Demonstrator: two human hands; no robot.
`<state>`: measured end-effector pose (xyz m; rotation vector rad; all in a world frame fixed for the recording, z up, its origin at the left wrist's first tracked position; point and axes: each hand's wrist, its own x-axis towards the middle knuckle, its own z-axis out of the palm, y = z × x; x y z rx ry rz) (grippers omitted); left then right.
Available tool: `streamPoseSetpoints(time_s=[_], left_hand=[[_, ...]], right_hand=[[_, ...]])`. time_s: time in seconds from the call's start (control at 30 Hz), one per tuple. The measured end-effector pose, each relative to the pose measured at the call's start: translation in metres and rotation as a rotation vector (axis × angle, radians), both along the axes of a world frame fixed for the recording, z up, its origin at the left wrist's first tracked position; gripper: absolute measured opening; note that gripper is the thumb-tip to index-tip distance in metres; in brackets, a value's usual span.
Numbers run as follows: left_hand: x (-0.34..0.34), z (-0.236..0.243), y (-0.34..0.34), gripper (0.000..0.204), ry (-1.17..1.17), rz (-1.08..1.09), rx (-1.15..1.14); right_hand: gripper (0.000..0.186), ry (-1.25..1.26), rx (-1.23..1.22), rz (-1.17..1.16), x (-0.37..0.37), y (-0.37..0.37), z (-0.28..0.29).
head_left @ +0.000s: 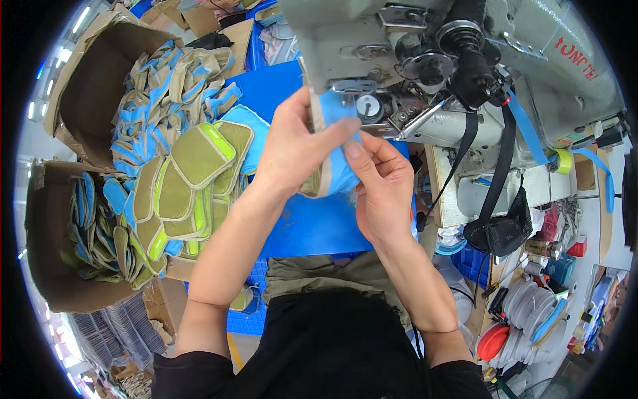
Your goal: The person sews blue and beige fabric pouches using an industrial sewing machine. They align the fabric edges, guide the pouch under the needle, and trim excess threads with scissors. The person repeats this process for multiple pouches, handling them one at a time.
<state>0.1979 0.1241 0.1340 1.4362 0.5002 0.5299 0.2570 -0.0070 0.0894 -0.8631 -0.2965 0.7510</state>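
Observation:
In front of the industrial sewing machine I hold a blue and khaki fabric piece between my hands. My left hand grips its left side, the thumb lying across the blue face. On the other side, my right hand pinches the edge between thumb and fingers. The upper end of the fabric reaches up beside the machine's sewing head, and I cannot tell whether it touches the needle area. Left of my left forearm lies a heap of olive pads with bright lime strips and pale bound edges.
A blue tabletop lies beneath my hands. At left stand two cardboard boxes, one beside blue and khaki strips, the other holding more pads. Blue tape and black straps hang at right. White reels sit lower right.

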Motion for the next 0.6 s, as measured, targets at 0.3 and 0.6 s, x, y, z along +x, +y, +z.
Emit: streamPoseSetpoints(time_s=[0.3,0.6], left_hand=[[0.0002,0.0006,-0.0006,0.034,0.003,0.006,0.013],[0.0007,0.0009,-0.0017,0.036,-0.012,0.01,0.014]], right_hand=[[0.026,0.003,-0.031,0.0,-0.0006,-0.0016,-0.0026],[0.023,0.002,-0.036,0.004,0.0007,-0.0006,0.0024]])
